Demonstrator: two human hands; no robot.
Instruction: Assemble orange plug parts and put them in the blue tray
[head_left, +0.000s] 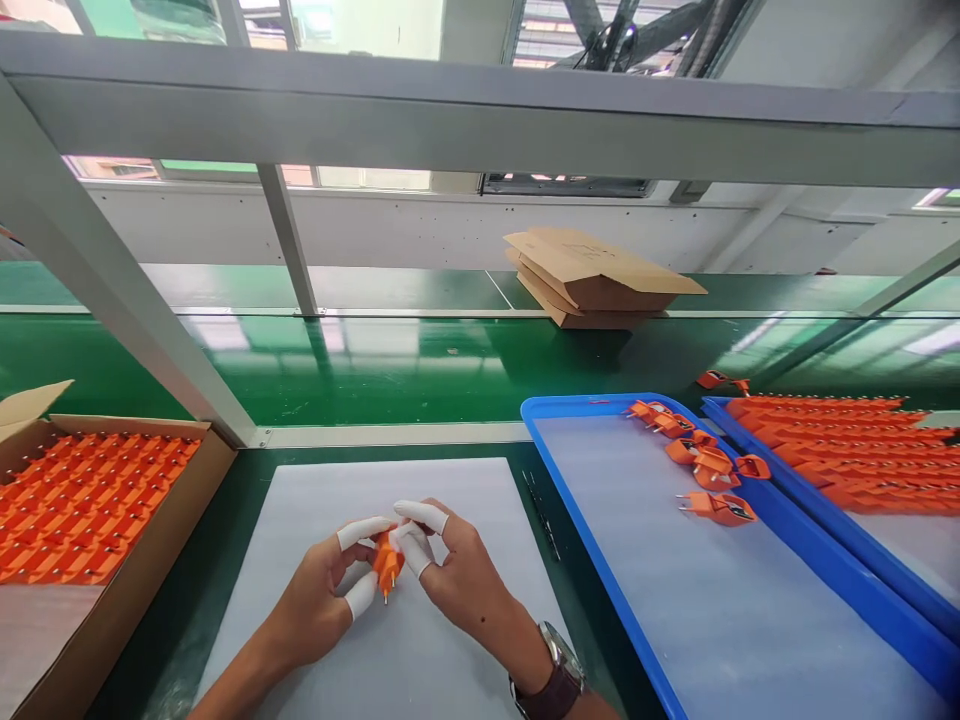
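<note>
Brown cardboard box (142,570) left of white rectangular sheet (409,655); raised-rim blue plastic tray (637,590) right. Above the sheet, short of its far edge, left hand (319,600) and right hand (469,575) fingers pinch one orange two-pin plug (388,565).

- Plug (388,568): upper end partly hidden by left hand (319,592) and right hand (466,568). Right fingertips' grip cannot be determined.
- Forearms (251,660): cut off by bottom edge.
- Carton (161,535): cut off by left and bottom edges.
- Nearer tray (600,515): cut off by bottom edge.
- Farther tray (825,523): cut off by right edge.
- Thin dark object (543,517): too small to identify.
- Watch (560,655): dial illegible.
</note>
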